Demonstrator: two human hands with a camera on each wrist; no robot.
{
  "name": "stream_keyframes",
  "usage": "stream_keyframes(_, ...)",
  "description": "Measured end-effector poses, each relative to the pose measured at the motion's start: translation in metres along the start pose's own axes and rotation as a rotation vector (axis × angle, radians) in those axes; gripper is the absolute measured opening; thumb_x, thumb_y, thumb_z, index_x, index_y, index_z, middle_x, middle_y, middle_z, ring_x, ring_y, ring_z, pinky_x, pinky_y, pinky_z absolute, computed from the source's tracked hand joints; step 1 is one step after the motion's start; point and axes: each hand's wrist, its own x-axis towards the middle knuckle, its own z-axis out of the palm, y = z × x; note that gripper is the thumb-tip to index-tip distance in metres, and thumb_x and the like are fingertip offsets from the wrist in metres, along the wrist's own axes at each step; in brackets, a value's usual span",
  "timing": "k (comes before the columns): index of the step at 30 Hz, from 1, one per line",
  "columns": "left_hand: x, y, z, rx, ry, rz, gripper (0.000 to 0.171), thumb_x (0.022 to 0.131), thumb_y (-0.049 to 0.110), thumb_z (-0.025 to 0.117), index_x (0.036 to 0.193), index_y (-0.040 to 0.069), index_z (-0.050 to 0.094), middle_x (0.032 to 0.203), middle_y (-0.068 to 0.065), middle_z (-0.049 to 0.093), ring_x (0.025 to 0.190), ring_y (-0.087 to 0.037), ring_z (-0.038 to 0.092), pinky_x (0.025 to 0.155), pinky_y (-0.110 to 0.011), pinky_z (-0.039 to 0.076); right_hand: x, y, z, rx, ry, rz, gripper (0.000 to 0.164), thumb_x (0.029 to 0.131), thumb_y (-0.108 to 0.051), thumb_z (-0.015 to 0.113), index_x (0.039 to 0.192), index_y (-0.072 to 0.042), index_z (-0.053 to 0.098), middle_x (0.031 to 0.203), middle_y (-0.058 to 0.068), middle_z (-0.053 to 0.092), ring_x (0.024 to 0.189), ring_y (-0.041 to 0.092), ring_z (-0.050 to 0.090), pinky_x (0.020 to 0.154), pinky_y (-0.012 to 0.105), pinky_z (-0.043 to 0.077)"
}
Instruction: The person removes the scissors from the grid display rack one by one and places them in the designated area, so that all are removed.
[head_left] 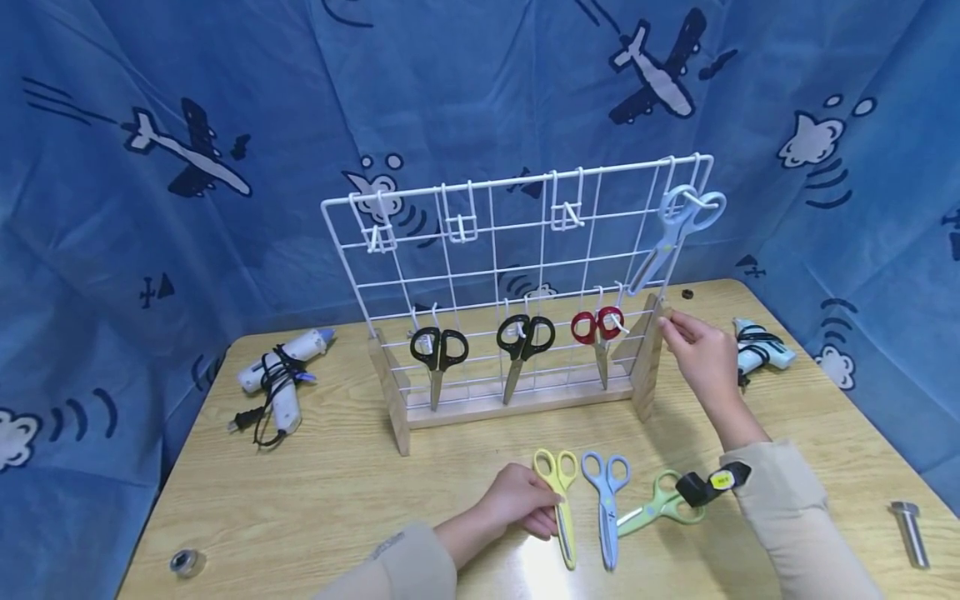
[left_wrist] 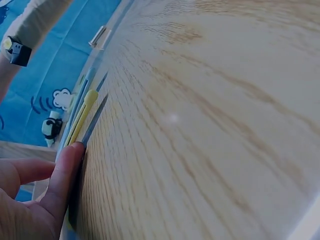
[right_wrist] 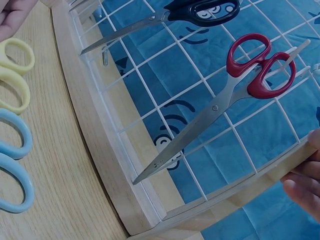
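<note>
While the yellow scissors, low in the middle of the head view, are pinched by the left hand, a wooden post is gripped by the right hand. Likely light and stiff, the scissors are best held round the middle.

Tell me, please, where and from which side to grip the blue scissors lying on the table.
Probably pinch the closed blades of the blue scissors from above, near the pivot: they lie flat, loops toward the rack, with yellow scissors and green scissors crowding either side.
</note>
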Motion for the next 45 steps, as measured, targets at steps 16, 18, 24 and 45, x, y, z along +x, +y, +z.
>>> stream_keyframes(16,0.004,0.003,0.004,0.019,0.007,0.012,0.009,0.074,0.000,0.058,0.067,-0.007,0.058,0.053,-0.016,0.058,0.044,-0.023,0.059,0.043,-0.028,0.051,0.000,-0.005,0.001,-0.084,0.013,0.006,0.034,0.077,-0.037,0.059,0.099,-0.013,0.064,0.092,0.011,0.063,0.075,0.010,0.062,0.049,0.028,0.051)
stream_keyframes(18,0.003,0.005,0.002,0.020,0.000,0.015,0.009,0.074,-0.001,0.057,0.067,-0.007,0.058,0.053,-0.015,0.058,0.044,-0.022,0.059,0.044,-0.028,0.051,0.004,0.015,0.006,-0.126,0.014,0.006,0.034,0.076,-0.040,0.058,0.101,-0.017,0.063,0.093,0.008,0.063,0.076,0.006,0.062,0.044,0.030,0.049)
stream_keyframes(24,0.002,0.027,-0.009,0.023,-0.036,0.101,0.011,0.076,-0.001,0.055,0.078,-0.011,0.058,0.057,-0.013,0.059,0.048,-0.022,0.060,0.047,-0.028,0.052,0.016,0.071,0.021,-0.201,0.055,-0.034,0.032,0.076,-0.047,0.054,0.102,-0.030,0.060,0.094,0.000,0.064,0.076,0.001,0.061,0.049,0.021,0.050)
stream_keyframes(45,0.000,0.212,-0.011,0.394,0.154,0.660,0.027,0.080,0.021,0.058,0.106,0.013,0.057,0.097,0.003,0.062,0.083,-0.001,0.056,0.066,-0.013,0.047,0.020,0.095,0.032,-0.278,0.117,-0.037,0.029,0.075,-0.055,0.049,0.100,-0.041,0.055,0.094,-0.009,0.063,0.074,0.002,0.061,0.055,0.017,0.050)
